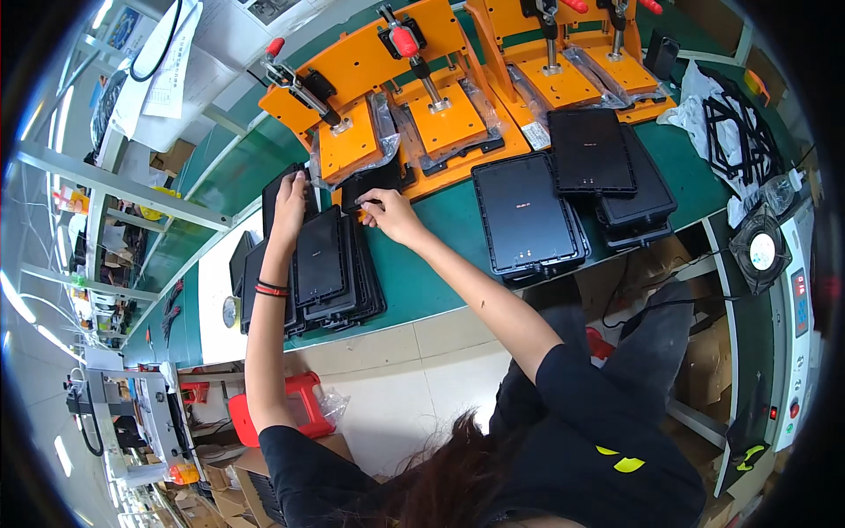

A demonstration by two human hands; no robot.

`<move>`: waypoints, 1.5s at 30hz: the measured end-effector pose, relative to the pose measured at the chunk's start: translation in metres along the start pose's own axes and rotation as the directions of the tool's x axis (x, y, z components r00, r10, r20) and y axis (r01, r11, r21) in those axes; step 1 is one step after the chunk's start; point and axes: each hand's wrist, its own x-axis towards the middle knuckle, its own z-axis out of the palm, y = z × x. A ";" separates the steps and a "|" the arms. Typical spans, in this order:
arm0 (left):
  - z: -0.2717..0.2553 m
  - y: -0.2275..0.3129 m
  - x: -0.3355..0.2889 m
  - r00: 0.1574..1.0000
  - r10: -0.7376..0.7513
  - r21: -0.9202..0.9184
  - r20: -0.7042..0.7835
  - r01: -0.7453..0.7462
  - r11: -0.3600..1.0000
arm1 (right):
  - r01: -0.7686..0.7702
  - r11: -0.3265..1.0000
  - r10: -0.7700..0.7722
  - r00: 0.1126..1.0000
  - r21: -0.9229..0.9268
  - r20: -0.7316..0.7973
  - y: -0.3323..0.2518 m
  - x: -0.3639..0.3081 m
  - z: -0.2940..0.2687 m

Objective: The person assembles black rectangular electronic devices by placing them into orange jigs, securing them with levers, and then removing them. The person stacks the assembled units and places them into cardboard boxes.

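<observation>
Black panel [272, 199], black piece [368, 181] to its right

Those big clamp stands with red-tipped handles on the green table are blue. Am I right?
Not quite: the clamp stands are orange, not blue, as the head view shows. Their handles do have red tips, and they do stand on the green table.

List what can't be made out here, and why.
- Head view: left hand's grip on the black panel: hidden by the hand itself.
- Head view: whether the right hand pinches anything: too small.
- Head view: faces of lower panels: covered by the top panel.
</observation>
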 end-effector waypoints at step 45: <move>0.032 -0.009 0.037 0.972 -0.226 -0.590 0.063 0.219 0.777 | 0.060 0.926 0.039 0.966 0.373 -0.254 0.009 0.015 0.009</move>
